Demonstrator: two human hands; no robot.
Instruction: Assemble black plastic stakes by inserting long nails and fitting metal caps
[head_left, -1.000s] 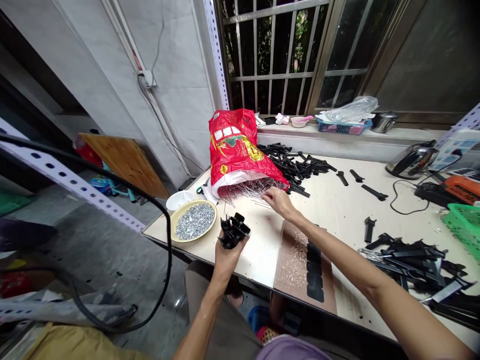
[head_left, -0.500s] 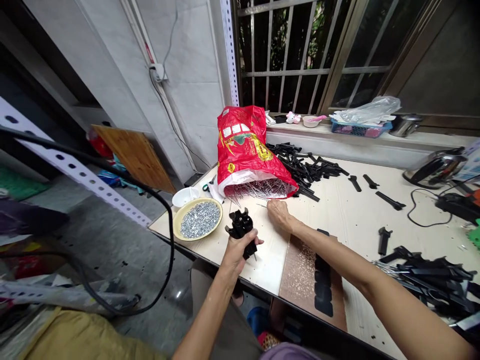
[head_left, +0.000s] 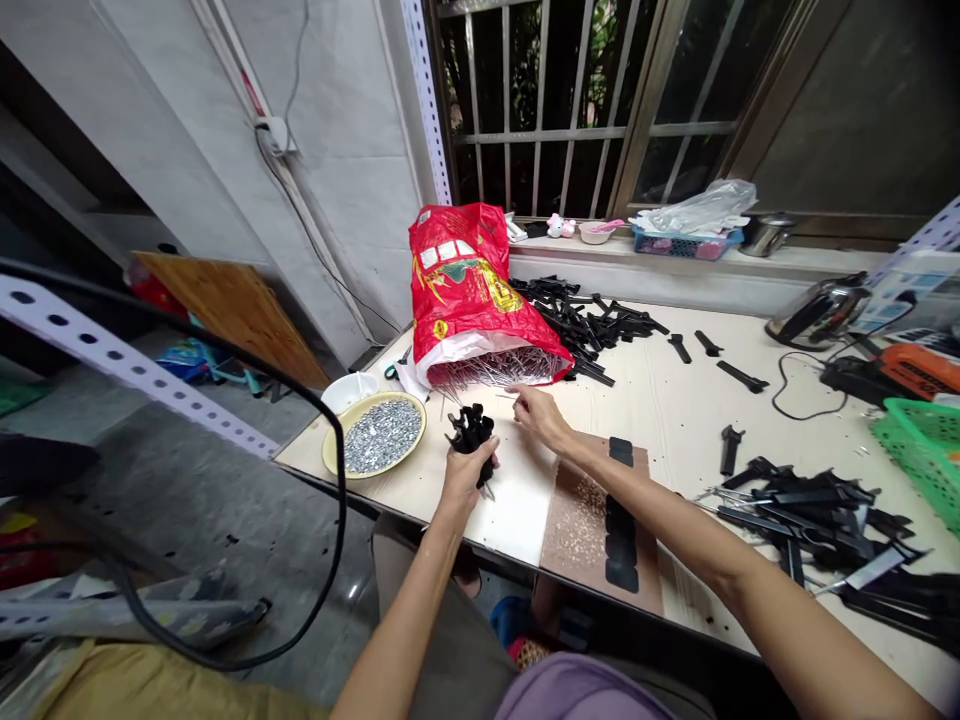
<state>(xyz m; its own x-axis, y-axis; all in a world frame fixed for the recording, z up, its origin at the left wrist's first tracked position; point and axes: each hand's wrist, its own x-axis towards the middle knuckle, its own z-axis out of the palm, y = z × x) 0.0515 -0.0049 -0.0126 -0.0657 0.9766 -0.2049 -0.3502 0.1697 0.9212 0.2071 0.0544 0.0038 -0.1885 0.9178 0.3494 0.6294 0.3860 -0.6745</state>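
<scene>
My left hand point(head_left: 466, 474) is closed round a bundle of black plastic pieces point(head_left: 472, 432) above the table's front edge. A thin metal rod point(head_left: 489, 491) sticks out at the bundle's lower end. Just in front of the bag's mouth, my right hand point(head_left: 541, 418) is closed in a pinch, with a slim metal rod point(head_left: 505, 396) pointing left from its fingertips. The red bag point(head_left: 480, 290) lies on its side, its opening towards me, full of loose metal rods point(head_left: 499, 368). A yellow bowl point(head_left: 331, 462) of small silvery metal pieces stands left of my left hand.
Black pieces are heaped behind the bag point(head_left: 592, 325), and another pile point(head_left: 795, 500) with metal rods lies right. A brown board point(head_left: 577, 530) with black pads is under my right forearm. Kettle point(head_left: 814, 315), green basket point(head_left: 919, 460) and black cable point(head_left: 341, 480) stand around.
The view has shifted to the right. My right hand has lifted slightly from the table with the rod in its pinch. My left hand still grips the bundle.
</scene>
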